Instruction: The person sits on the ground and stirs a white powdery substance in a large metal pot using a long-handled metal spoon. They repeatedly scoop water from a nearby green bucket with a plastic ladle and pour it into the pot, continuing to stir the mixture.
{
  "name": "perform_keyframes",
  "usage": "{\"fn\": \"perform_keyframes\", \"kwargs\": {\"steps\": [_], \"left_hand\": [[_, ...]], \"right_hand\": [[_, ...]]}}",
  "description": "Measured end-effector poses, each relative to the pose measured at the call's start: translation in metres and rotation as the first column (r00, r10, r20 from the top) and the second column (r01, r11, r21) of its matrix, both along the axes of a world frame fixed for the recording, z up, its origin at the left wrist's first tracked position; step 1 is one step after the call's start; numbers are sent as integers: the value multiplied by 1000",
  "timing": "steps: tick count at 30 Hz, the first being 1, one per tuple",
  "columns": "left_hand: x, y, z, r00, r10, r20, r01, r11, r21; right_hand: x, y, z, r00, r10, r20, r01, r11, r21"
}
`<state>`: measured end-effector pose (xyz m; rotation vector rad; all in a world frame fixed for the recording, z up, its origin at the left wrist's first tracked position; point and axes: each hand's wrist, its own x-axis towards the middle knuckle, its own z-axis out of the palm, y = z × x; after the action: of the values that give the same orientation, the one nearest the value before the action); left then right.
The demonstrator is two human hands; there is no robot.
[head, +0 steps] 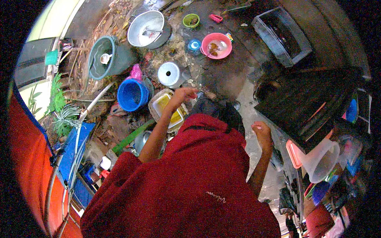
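Observation:
My left hand (185, 94) reaches forward over the wet ground with its fingers loosely bent, and I see nothing in it. Just below it stands a woven basket (154, 114) holding a white tray (156, 104) with a yellow inside. Out to the right, my right hand (262, 131) hangs beside the dark table with curled fingers; whether they hold anything is unclear. Ahead of my left hand is a round aluminium pot (175, 74) with a dark hole in its pale face. To its left sits a blue bucket (132, 95) beside a pink plastic bag (136, 72).
Farther out are a pink basin (218, 38) with brown scraps, a green bowl (187, 24) and a large aluminium basin (140, 26). A grey-green tub (111, 56) holds a white dipper (105, 58). On the right are a clear plastic box (278, 44) and a dark table (297, 110).

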<state>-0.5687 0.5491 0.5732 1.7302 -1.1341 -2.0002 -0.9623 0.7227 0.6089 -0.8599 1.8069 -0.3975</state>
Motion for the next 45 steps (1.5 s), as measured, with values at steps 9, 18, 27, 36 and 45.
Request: {"fn": "perform_keyframes", "kwargs": {"steps": [9, 18, 27, 36, 45], "left_hand": [[87, 75, -37, 732, -431, 528, 552, 829, -89], [168, 83, 22, 949, 129, 287, -207, 944, 259], [198, 47, 67, 967, 3, 253, -100, 922, 373], [164, -24, 115, 795, 90, 599, -389, 834, 392], [203, -142, 142, 742, 140, 656, -83, 990, -117]], "right_hand": [[100, 12, -103, 983, 113, 146, -127, 987, 93], [196, -88, -33, 987, 144, 74, -144, 990, -7], [215, -203, 22, 682, 287, 672, -551, 807, 215], [252, -328, 12, 500, 225, 837, -746, 602, 284], [299, -405, 14, 644, 284, 711, -731, 503, 461]]}}
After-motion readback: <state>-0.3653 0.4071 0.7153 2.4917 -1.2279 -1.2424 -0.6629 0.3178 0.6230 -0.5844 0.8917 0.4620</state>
